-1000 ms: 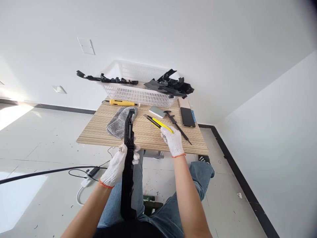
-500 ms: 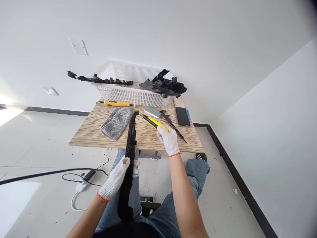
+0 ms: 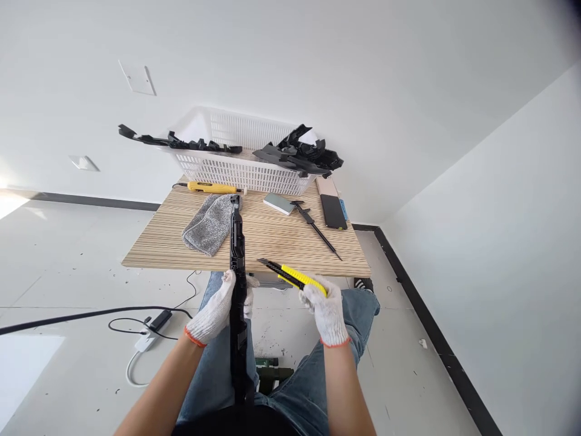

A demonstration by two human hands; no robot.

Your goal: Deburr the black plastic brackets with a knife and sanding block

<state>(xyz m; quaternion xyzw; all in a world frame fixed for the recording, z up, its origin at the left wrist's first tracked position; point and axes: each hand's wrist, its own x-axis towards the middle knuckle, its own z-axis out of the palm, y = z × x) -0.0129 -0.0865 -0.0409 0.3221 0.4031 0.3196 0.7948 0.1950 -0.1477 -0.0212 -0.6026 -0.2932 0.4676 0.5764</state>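
Observation:
My left hand (image 3: 216, 309), in a white knit glove with an orange cuff, is wrapped round a long black plastic part (image 3: 238, 303). The part stands lengthwise in front of me, its far end over the table and its near end by my lap. In my right hand (image 3: 325, 307), gloved the same way, is a yellow and black utility knife (image 3: 297, 277). Its blade is out and points left toward the black part, apart from it. A grey cloth (image 3: 209, 225) lies on the table just left of the part's far end.
A white plastic basket (image 3: 240, 172) with black plastic parts (image 3: 295, 151) stands at the back of the wooden table (image 3: 152, 242). On the tabletop lie a yellow tool (image 3: 212, 188), a grey-green block (image 3: 278, 203), a black caliper (image 3: 314, 227) and a phone (image 3: 334, 212). Cables and a power strip (image 3: 147, 340) are on the floor at left.
My right hand has drawn the knife back toward me, from above the table to its front edge. My left hand has moved slightly up the part, which now stands straighter.

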